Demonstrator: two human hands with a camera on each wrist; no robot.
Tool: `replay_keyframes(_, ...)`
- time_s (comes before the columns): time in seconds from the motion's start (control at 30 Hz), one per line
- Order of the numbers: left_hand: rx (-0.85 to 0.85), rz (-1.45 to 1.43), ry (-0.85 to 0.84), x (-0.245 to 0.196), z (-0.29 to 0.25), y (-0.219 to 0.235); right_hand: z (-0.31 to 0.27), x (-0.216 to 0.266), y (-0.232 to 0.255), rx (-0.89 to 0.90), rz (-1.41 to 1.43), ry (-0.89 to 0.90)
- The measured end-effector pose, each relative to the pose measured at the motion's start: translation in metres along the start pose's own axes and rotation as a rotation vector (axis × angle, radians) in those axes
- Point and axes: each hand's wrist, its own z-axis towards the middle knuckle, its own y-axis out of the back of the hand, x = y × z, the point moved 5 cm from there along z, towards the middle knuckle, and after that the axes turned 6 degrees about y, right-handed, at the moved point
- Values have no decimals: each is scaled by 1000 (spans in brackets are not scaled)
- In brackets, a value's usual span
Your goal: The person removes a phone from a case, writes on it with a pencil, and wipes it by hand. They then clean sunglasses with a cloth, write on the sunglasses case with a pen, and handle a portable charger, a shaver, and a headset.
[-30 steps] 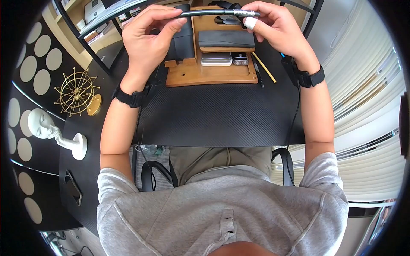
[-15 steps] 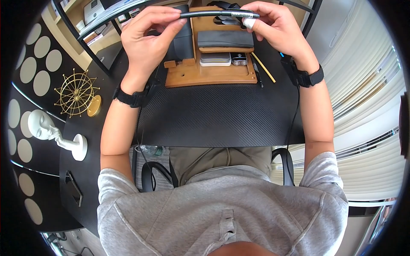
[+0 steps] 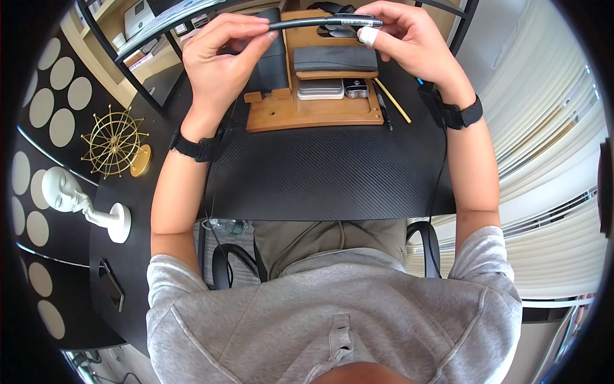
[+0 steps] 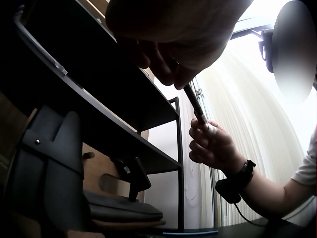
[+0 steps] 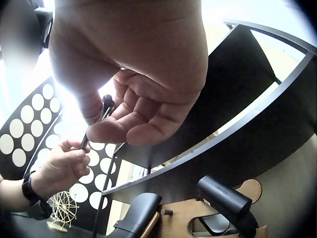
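Observation:
A slim black pen [image 3: 304, 23] with a white label is held crosswise, high in front of the chest. My left hand [image 3: 220, 56] pinches its left end between thumb and fingertips. At the labelled end, my right hand [image 3: 414, 48] grips the pen with thumb and fingers; a white wrap [image 3: 368, 36] covers part of that thumb. In the left wrist view the pen [image 4: 194, 103] runs from one hand to the other. The right wrist view shows the pen's dark end [image 5: 107, 100] poking out between thumb and fingers.
Behind the hands stands a wooden desk organizer [image 3: 313, 118] with a dark case [image 3: 336, 59]. A yellow pencil [image 3: 393, 100] lies beside it. On the left are a gold wheel ornament [image 3: 115, 141], a white head figurine [image 3: 64, 189] and a phone [image 3: 110, 285]. Black shelving [image 4: 143, 144] rises behind.
The pen and right hand have shifted slightly left and down in the head view. The pen has turned a little, its clip now showing along the top. Both hands keep their hold.

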Motion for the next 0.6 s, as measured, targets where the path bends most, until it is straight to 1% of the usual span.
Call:
replay_keyframes(0.07,5,8,20,1,0,0,0,0,-1,10,-15,31)
replay_keyframes(0.17,29,-5,83,3,-1,-2,0,-10,-1,2,53,-144)
replay_keyframes(0.2,42,-16,110,4,-2,-4,-1,-26,1,-26,-113,115)
replay_keyframes(0.23,57,9,142,4,-3,-5,0,-28,2,15,-65,30)
replay_keyframes(0.3,92,30,189,4,-3,-8,1,-17,-3,52,-183,7)
replay_keyframes(0.43,157,28,281,5,-5,-10,3,-23,-4,40,-334,75)
replay_keyframes(0.47,163,53,283,3,-5,-11,2,-24,-4,39,-338,80)
replay_keyframes(0.57,228,101,386,2,-7,-10,3,-24,-4,40,-356,91)
replay_keyframes(0.6,237,124,374,1,-6,-10,2,-23,-4,39,-369,87)
